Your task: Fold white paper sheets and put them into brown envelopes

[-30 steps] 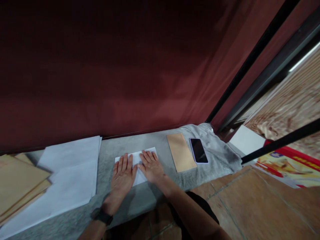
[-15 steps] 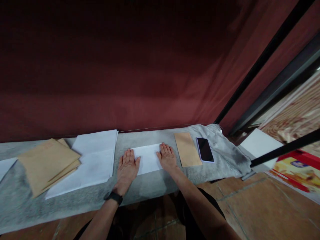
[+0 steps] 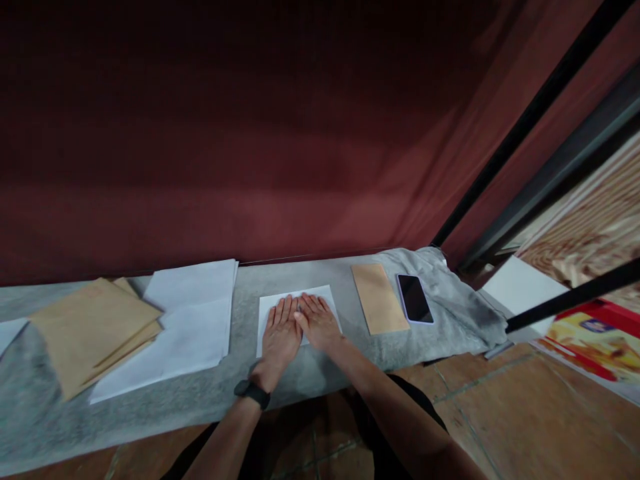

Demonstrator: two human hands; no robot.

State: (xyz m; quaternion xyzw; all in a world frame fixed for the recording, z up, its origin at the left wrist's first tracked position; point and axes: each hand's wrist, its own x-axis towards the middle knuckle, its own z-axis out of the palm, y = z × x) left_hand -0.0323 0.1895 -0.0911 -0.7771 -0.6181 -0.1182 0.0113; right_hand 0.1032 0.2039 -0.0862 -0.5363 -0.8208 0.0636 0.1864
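Note:
A white sheet of paper (image 3: 264, 320), seemingly folded, lies on the grey cloth before me. Flat on its middle rests my left hand (image 3: 283, 333), fingers stretched out, a dark watch (image 3: 253, 393) on that wrist. My right hand (image 3: 319, 323) also lies flat on the paper, its thumb touching or overlapping the left hand. Both palms cover much of the sheet. Just right of the paper is a brown envelope (image 3: 380, 298), and beyond it a phone (image 3: 415, 299) with a dark screen and pale purple case.
To the left, a stack of white paper (image 3: 195, 320) lies partly under several brown envelopes (image 3: 95, 320). Grey cloth (image 3: 300, 383) covers the long narrow surface, backed by a dark red wall (image 3: 280, 220). Black poles (image 3: 530, 120) and a red-yellow box (image 3: 600, 340) are at right.
Both hands have slid inward from the paper's two side edges to its middle, where they now meet. The paper stays in about the same place.

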